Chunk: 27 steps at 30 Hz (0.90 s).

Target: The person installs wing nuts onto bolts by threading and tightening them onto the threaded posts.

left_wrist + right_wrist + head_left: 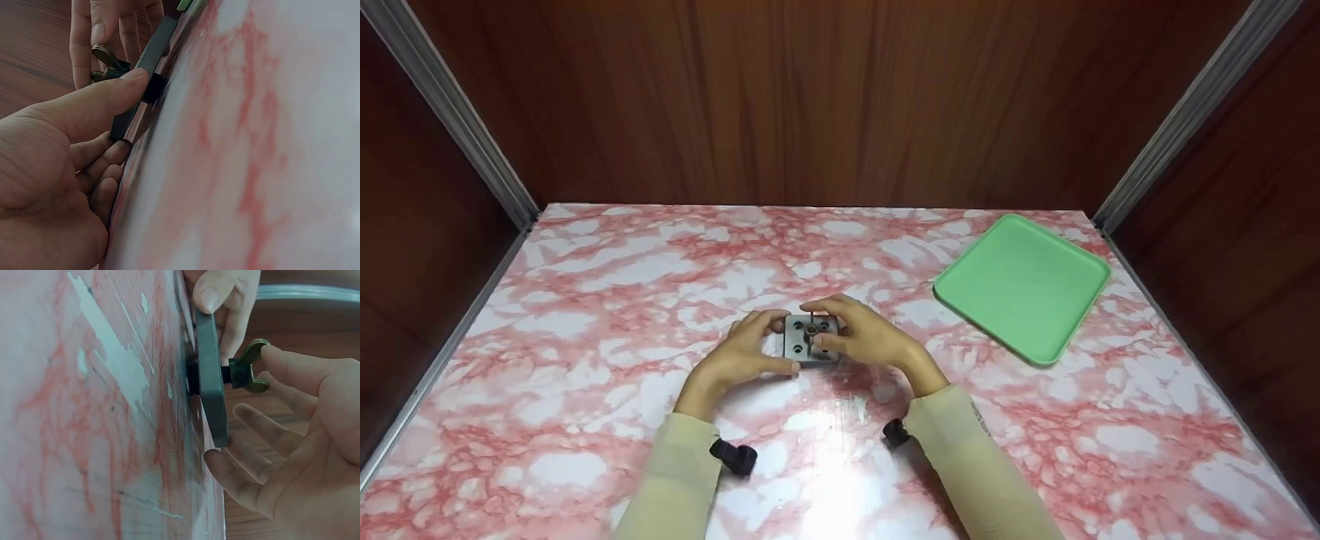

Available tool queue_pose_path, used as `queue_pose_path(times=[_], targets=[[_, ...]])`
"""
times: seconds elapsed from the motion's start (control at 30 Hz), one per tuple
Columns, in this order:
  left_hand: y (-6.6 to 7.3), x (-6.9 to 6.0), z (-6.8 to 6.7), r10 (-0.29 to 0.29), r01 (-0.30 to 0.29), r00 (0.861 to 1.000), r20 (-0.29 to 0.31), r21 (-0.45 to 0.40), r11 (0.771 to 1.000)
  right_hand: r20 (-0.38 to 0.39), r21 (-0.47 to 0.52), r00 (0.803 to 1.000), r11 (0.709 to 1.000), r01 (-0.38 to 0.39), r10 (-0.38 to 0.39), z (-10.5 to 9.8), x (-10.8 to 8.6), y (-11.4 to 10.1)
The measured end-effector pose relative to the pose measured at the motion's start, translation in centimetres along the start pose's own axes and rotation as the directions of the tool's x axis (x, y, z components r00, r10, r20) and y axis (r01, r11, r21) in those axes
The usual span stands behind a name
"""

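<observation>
A square grey metal plate [798,339] with several holes lies near the table's middle. From its centre stands a wing screw [243,372] with brassy wings and dark thread, which also shows below the plate. My left hand [742,350] grips the plate from the left, thumb on the near edge and fingers at the far edge. My right hand [874,334] is over the plate's right side. In the right wrist view its thumb touches one wing, and a fingertip lies by the other wing; the remaining fingers are spread.
A green tray [1027,285] lies at the back right of the red-and-white marbled table [585,345]. Brown wood-look panels [810,105] enclose the back and both sides, with metal strips at the corners.
</observation>
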State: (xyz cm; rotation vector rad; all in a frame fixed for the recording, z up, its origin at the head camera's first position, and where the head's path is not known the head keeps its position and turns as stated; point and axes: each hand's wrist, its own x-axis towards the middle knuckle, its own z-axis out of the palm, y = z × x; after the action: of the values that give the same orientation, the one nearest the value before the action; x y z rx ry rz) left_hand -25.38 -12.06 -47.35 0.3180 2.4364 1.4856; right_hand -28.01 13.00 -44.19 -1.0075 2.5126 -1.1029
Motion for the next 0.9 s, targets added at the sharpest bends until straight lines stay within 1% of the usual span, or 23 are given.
queue_pose_path(times=[0.13,0.43,0.63,0.77,0.9], targets=[[-0.05,0.05,0.02,0.000,0.000,1.000,-0.002,-0.006,1.000,-0.004,0.019,1.000,1.000,-0.016,0.016,0.02,0.02,0.07],[0.00,0.03,0.02,0.000,0.000,1.000,0.003,-0.030,1.000,-0.045,0.049,0.999,0.999,-0.016,0.018,0.18,0.20,0.22],[-0.04,0.04,0.00,-0.007,0.007,1.000,0.007,-0.029,1.000,-0.077,0.048,0.995,0.997,-0.060,0.063,0.44,0.26,0.00],[-0.06,0.09,0.02,-0.008,0.008,1.000,0.005,-0.027,1.000,-0.102,0.065,0.990,0.994,-0.088,0.094,0.63,0.28,-0.06],[-0.10,0.17,0.05,-0.004,0.004,1.000,0.003,-0.031,1.000,-0.121,0.086,0.987,0.991,-0.100,0.110,0.77,0.28,-0.17]])
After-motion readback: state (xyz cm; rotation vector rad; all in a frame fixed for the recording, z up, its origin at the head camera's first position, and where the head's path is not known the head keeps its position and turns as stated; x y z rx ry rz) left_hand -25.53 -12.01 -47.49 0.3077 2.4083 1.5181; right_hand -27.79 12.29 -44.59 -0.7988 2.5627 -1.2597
